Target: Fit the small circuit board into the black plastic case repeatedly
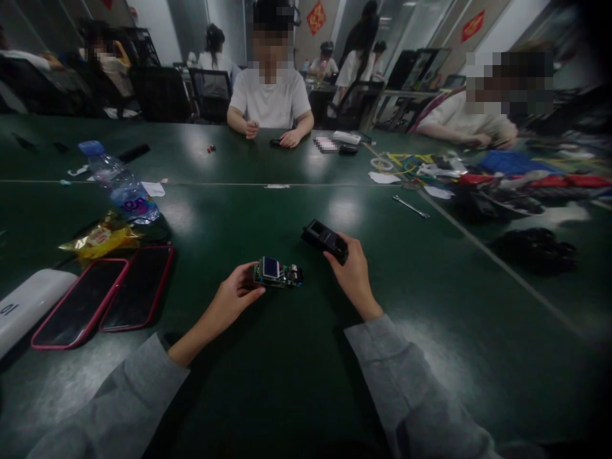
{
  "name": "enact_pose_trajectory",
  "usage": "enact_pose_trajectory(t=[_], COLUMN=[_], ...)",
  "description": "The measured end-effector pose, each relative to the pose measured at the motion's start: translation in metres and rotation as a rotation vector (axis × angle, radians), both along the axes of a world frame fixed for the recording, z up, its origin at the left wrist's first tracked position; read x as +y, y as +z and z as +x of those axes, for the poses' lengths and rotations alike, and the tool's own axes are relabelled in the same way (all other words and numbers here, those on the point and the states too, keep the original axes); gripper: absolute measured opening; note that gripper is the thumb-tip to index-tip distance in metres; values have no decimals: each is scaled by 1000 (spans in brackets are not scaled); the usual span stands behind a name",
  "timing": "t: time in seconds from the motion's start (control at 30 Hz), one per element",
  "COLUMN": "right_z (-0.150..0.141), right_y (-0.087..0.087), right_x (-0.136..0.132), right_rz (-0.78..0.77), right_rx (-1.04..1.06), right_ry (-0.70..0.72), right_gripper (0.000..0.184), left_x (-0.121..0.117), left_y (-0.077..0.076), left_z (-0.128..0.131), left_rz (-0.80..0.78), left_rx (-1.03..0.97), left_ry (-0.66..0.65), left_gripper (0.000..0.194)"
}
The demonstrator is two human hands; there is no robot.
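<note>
Hands both occupied over the dark green table (306, 382). My left hand (229, 303) pinches the near-left end of a small circuit board assembly (277, 273), thumb and fingertips closed on its edge; the board sits low over the table, just left of centre, and I cannot tell whether it rests on the surface or is lifted clear. It carries a small bluish display on top and what look like metal parts at its right end. My right hand (351, 274) is closed around the near end of a black plastic housing (325, 240), which angles up and away to the far left, its open end pointing off from me. Board and housing are near each other but apart. Judgement: the board is light and stiff but fragile, with exposed components and a screen, so grip belongs on the bare edges, not on the display face. The housing looks light, rigid and smooth; a wrap around its long sides should hold. To the left lie two red-cased phones (102, 296), a yellow snack packet (100, 239) and a water bottle (122, 185). A wrench (410, 206) lies far right. A person in a white shirt (270, 95) sits across the table.
</note>
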State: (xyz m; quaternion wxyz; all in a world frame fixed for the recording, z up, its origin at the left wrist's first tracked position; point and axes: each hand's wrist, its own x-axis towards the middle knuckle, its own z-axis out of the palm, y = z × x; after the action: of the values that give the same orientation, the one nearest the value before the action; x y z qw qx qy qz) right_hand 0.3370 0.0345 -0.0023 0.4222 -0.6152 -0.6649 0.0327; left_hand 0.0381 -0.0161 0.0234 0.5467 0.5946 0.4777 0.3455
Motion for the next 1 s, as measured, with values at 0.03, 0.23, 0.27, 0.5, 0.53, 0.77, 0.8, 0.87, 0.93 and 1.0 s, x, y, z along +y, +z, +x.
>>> enact_pose_trajectory(t=[0.03, 0.23, 0.27, 0.5, 0.53, 0.77, 0.8, 0.87, 0.93, 1.0], right_z=[-1, -5, -5, -1, -1, -13, -16, -26, -37, -47], right_y=[1, 4, 3, -3, -4, 6, 10, 18, 27, 34], right_x=[-1, -2, -2, -1, -1, -6, -8, -14, -22, -31], right_rz=[-21, -102, -88, -61, -67, -78, -73, -76, -97, -113], right_rx=[-4, -23, -26, -49, -48, 53, 88, 163, 217, 232], right_ry=[1, 8, 1, 5, 14, 93, 124, 197, 266, 333], right_gripper=[48, 50, 51, 56, 55, 49, 48, 48, 49, 50], left_x=[0, 6, 7, 9, 9, 12, 12, 12, 12, 14], left_y=[0, -3, -4, 0, 2, 5, 4, 3, 3, 3], left_z=[0, -6, -7, -12, -12, -15, -15, -14, -13, -11], left_rz=[13, 64, 62, 187, 186, 201, 205, 208, 213, 225], left_rx=[28, 126, 146, 358, 380, 467, 470, 477, 497, 527], left_ry=[13, 164, 180, 172, 152, 22, 15, 19, 38, 53], left_gripper=[57, 52, 52, 52, 50, 57, 60, 63, 60, 58])
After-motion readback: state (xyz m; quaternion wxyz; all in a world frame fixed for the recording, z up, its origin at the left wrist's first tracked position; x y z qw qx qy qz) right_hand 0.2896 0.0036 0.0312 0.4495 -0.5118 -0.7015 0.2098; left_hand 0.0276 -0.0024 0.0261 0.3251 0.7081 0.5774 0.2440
